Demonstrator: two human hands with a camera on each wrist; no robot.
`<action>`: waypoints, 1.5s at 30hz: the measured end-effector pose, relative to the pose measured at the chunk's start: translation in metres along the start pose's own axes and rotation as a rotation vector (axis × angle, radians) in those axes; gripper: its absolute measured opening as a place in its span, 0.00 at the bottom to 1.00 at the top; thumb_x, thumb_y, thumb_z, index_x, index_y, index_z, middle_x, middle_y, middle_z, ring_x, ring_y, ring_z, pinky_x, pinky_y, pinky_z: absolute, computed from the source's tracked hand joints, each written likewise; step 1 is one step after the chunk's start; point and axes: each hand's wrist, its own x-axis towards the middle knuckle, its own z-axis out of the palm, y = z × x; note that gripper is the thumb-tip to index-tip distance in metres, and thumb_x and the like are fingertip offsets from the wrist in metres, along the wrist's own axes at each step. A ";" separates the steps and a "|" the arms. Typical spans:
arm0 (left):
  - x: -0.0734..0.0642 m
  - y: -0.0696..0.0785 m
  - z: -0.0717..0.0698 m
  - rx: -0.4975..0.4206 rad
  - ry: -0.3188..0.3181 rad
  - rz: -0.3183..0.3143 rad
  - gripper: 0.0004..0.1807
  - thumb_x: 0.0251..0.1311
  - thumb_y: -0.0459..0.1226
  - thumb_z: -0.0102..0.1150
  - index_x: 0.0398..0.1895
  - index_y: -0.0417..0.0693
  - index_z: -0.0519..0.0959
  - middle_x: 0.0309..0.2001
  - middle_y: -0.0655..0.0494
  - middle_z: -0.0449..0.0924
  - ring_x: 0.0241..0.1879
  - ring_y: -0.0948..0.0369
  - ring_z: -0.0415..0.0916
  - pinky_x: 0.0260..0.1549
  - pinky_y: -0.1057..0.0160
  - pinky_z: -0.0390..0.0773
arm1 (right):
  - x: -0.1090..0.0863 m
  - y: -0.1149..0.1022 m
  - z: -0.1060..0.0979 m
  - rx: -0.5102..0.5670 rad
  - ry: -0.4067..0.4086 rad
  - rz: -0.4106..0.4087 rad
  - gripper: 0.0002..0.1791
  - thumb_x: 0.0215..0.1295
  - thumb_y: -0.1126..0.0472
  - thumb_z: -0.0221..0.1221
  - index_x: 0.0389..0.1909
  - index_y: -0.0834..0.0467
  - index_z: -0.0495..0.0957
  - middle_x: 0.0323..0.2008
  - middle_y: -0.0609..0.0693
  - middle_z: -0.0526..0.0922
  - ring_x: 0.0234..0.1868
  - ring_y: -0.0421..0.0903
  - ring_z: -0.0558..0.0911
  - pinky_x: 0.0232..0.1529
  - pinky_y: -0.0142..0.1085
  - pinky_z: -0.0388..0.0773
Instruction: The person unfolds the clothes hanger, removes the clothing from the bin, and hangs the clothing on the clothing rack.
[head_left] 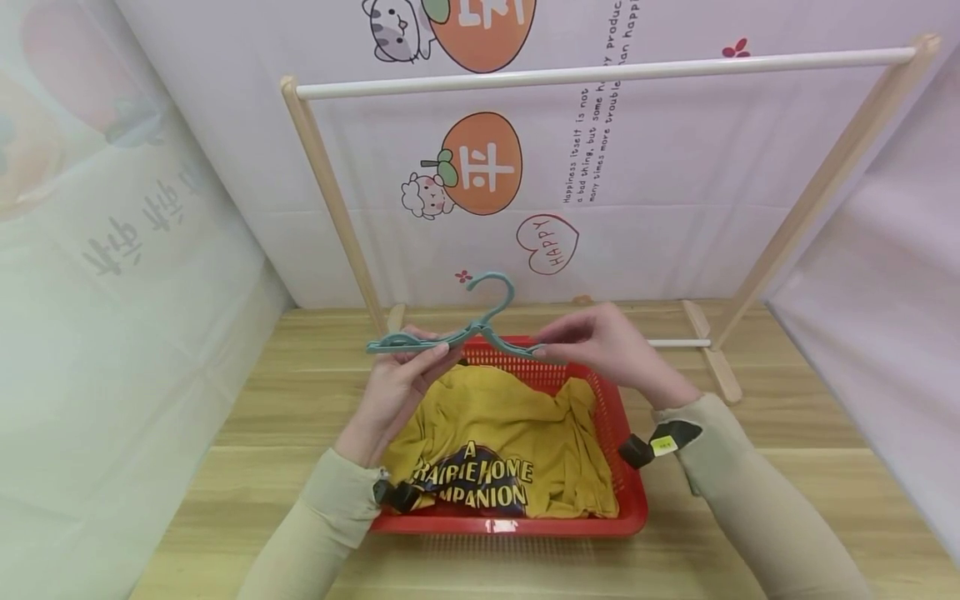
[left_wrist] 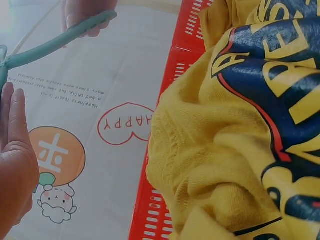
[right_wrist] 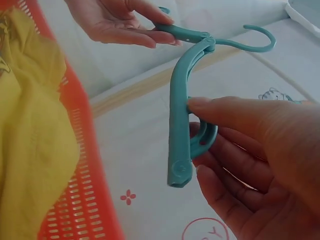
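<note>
A teal folding clothes hanger (head_left: 480, 326) is held up level above the basket, its hook pointing upward. My left hand (head_left: 401, 392) grips the hanger's left arm, thumb along the top. The right hand (head_left: 609, 346) pinches the other arm near its outer end. In the right wrist view, the thumb and fingers close around the hanger's arm (right_wrist: 180, 115) by a small folded loop (right_wrist: 207, 137). Below both hands, a mustard-yellow T-shirt (head_left: 495, 400) with dark blue lettering lies bunched in the red plastic basket (head_left: 555, 526).
Behind the basket stands a rack with a white top rail (head_left: 600, 73) and wooden posts (head_left: 330, 187). Printed white cloth (head_left: 652, 242) forms the back and sides. The basket sits on a wood-grain tabletop (head_left: 810, 467). A low white bar (head_left: 678, 342) runs between the rack's feet.
</note>
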 end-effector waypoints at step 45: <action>0.000 0.006 0.000 0.013 0.124 0.031 0.10 0.67 0.22 0.59 0.40 0.42 0.86 0.42 0.49 0.88 0.47 0.54 0.86 0.56 0.53 0.79 | -0.017 0.005 -0.041 -0.067 0.133 0.041 0.13 0.65 0.56 0.70 0.46 0.60 0.87 0.43 0.52 0.88 0.41 0.48 0.87 0.39 0.36 0.86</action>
